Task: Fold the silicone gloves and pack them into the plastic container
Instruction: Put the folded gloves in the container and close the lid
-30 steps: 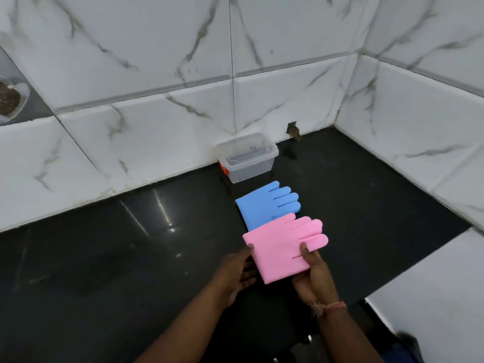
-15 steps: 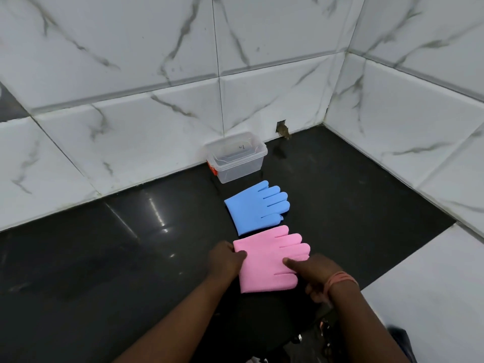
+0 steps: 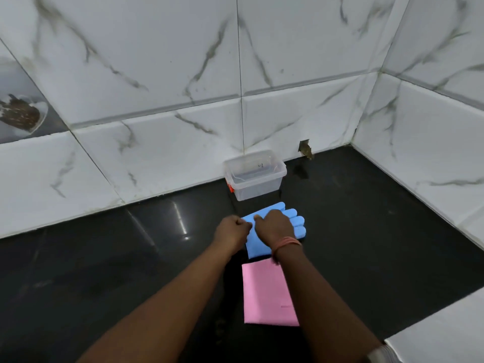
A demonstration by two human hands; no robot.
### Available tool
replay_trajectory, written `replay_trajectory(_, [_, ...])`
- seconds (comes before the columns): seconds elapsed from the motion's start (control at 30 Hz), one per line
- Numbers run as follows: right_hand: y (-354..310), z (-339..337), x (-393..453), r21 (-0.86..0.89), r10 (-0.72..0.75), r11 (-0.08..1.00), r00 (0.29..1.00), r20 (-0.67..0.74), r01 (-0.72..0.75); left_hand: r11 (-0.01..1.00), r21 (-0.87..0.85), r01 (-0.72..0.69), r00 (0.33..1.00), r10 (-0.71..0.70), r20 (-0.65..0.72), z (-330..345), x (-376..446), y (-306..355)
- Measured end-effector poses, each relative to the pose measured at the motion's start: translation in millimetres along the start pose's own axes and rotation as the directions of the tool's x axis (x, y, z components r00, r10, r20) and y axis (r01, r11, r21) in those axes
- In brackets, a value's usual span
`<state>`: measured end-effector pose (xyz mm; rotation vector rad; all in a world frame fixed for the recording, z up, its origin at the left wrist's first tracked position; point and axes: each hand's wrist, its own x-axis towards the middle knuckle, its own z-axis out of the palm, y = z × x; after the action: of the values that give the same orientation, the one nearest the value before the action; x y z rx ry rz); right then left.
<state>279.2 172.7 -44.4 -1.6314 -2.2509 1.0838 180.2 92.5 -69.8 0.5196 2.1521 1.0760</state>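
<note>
I've left the pink glove [image 3: 267, 294] folded flat near me and moved both hands up to the blue glove [image 3: 296, 226] — one fold done, one starting. My left hand [image 3: 231, 231] pinches its cuff edge; my right hand [image 3: 273, 226] curls over it (fingers hidden). It lies flat, unfolded, just before the empty plastic container [image 3: 255, 176].

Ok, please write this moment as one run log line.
left hand: grips blue glove | right hand: on blue glove | pink glove: folded | plastic container: empty

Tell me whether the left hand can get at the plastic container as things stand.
Probably yes: the left hand grips the blue glove just short of the open plastic container, and only bare black counter lies between.
</note>
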Motion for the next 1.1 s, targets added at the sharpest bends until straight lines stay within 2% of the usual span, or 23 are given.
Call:
replay_trajectory(0.1, [-19, 7, 26, 0.131, -0.085, 0.988, 0.996, 0.005, 0.084, 0.997, -0.07, -0.037, 0.999, 0.035, -0.041, -1, 15, 31])
replay_trajectory(0.17, [-28, 1, 44, 0.156, -0.113, 0.981, 0.994, -0.012, 0.113, 0.992, -0.127, -0.021, 0.996, 0.01, -0.091, 0, 28, 43])
replay_trajectory(0.3, [-39, -16, 80, 0.181, -0.126, 0.972, 0.982, -0.139, 0.15, 0.973, -0.228, 0.027, 0.974, -0.077, -0.215, -1, 49, 61])
replay_trajectory(0.4, [-42, -33, 102, 0.102, -0.111, 0.985, 0.958, -0.266, 0.142, 0.948, -0.311, 0.062, 0.936, -0.164, -0.312, -4, 63, 69])
replay_trajectory(0.47, [-40, -42, 117, 0.06, -0.067, 0.994, 0.951, -0.301, 0.089, 0.937, -0.342, 0.074, 0.932, -0.187, -0.311, -7, 64, 78])
replay_trajectory(0.53, [-36, -47, 136, 0.082, -0.002, 0.996, 0.974, -0.227, 0.021, 0.942, -0.33, 0.057, 0.949, -0.153, -0.275, -7, 65, 87])
replay_trajectory(0.6, [-32, -48, 150, 0.175, 0.031, 0.984, 0.992, -0.123, -0.009, 0.95, -0.307, 0.063, 0.969, -0.132, -0.207, -7, 67, 94])
replay_trajectory(0.7, [-27, -49, 152, 0.324, 0.045, 0.946, 0.994, -0.104, -0.009, 0.943, -0.326, 0.072, 0.979, -0.129, -0.157, -9, 68, 100])
replay_trajectory(0.87, [-22, -36, 122, 0.435, 0.088, 0.898, 0.996, -0.032, -0.065, 0.876, -0.474, 0.09, 0.95, -0.219, -0.223, -28, 61, 81])
replay_trajectory(1.0, [-27, -11, 74, 0.497, -0.003, 0.868, 1.0, -0.018, 0.011, 0.814, -0.579, 0.046, 0.898, -0.288, -0.333, -57, 30, 45])
replay_trajectory(1.1, [-36, 12, 25, 0.521, -0.063, 0.85, 0.997, -0.036, 0.072, 0.8, -0.601, -0.003, 0.875, -0.289, -0.389, -79, -7, 8])
